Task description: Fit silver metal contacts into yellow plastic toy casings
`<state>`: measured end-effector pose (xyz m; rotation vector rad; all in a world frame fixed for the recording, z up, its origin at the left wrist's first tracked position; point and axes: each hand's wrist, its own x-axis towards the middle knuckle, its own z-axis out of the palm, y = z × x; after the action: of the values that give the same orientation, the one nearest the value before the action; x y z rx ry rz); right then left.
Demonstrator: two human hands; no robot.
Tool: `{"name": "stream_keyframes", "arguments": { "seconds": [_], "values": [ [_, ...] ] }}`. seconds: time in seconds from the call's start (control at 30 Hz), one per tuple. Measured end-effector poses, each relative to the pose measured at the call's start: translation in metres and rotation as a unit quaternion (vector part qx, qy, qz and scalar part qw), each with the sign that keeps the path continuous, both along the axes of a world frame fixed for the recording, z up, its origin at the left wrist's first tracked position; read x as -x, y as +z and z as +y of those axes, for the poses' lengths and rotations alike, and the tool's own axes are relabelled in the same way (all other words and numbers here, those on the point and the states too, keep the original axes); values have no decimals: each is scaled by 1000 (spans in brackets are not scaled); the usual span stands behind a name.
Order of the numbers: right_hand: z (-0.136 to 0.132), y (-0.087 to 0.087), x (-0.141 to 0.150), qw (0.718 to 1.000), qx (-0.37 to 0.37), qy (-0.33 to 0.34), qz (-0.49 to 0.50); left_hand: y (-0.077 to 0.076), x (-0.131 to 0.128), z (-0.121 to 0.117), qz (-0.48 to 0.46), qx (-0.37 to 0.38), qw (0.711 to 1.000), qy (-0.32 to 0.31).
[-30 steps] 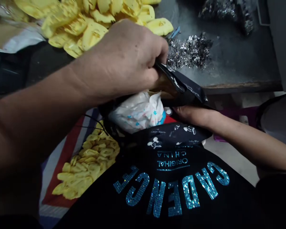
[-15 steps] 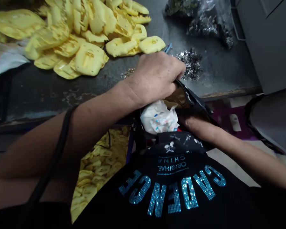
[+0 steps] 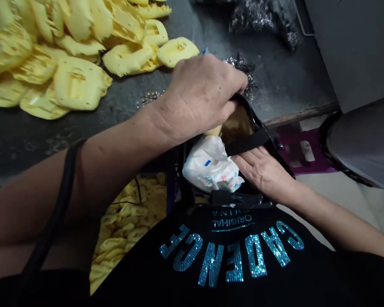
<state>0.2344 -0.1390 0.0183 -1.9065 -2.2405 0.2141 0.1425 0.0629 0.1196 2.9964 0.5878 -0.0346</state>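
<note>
A dark bag (image 3: 254, 117) with a brown lining gapes in front of my body. My left hand (image 3: 208, 91) is closed on its upper rim, the back of the hand facing up. Reaching into the bag from the right, my right hand (image 3: 259, 168) has its fingers stretched out, with the fingertips hidden inside. A black strap (image 3: 248, 143) crosses the opening just above those fingers. Beside them, in the bag's mouth, sits a crumpled white packet (image 3: 213, 166) with small blue and pink marks. Something pale yellow (image 3: 213, 131) pokes out behind the packet.
Yellow moulded plastic parts (image 3: 80, 83) are heaped on the dark worktable (image 3: 121, 102). Small shiny metal pieces (image 3: 248, 68) lie behind my left hand, near a clear bag of similar pieces (image 3: 259, 17). More yellow parts (image 3: 124, 230) fill a container below. A purple stool (image 3: 302, 149) stands right.
My right hand has come further into sight, its fingers now showing. The white packet has shifted slightly and the bag's rim has tipped. The view has turned, so the table things sit further left.
</note>
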Motion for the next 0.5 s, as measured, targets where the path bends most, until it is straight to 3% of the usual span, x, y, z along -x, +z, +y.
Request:
{"name": "stream_keyframes", "arguments": {
  "seconds": [0.17,0.3,0.4,0.5],
  "values": [
    [-23,11,-14,993,10,78,85,8,-2,-20,3,-19,1000,0],
    [-48,27,-16,995,6,76,60,16,2,-37,5,-40,999,3],
    [-61,48,-13,993,-97,65,30,18,4,-47,21,-33,999,-8],
    [-49,63,-10,977,-203,66,1,18,2,-53,18,-15,999,-27]
  ]
}}
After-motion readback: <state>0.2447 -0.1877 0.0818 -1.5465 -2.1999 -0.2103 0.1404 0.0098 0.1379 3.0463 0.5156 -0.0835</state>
